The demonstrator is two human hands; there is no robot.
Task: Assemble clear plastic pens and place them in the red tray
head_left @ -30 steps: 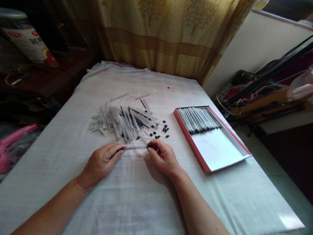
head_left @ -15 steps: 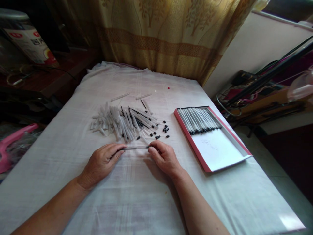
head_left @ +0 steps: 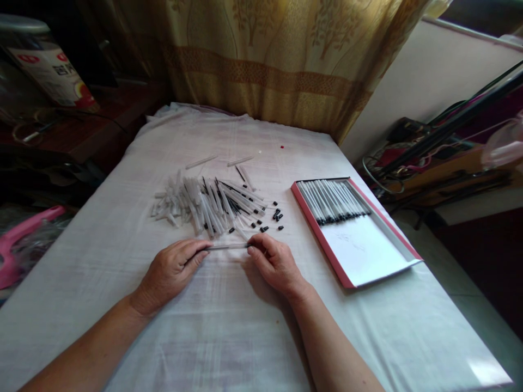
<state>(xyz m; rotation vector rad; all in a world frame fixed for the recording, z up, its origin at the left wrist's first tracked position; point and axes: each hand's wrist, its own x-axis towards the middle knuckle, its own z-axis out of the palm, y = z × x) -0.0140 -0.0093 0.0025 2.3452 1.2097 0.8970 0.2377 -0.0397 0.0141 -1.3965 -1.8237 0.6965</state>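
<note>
A clear pen with a dark refill inside lies level between my two hands. My left hand is closed on its left end, thumb and fingers pinching. At the other end my right hand pinches the tip, where something dark shows; the fingers hide its detail. Just beyond the hands is a heap of clear pen barrels, with dark refills among them. Several small black plugs are scattered on the heap's right side. Whitish translucent caps lie at its left edge.
To the right, an open red-edged box holds a row of pens with black ends. A white cloth covers the table. Two loose barrels and a tiny red piece lie farther back, before a gold curtain.
</note>
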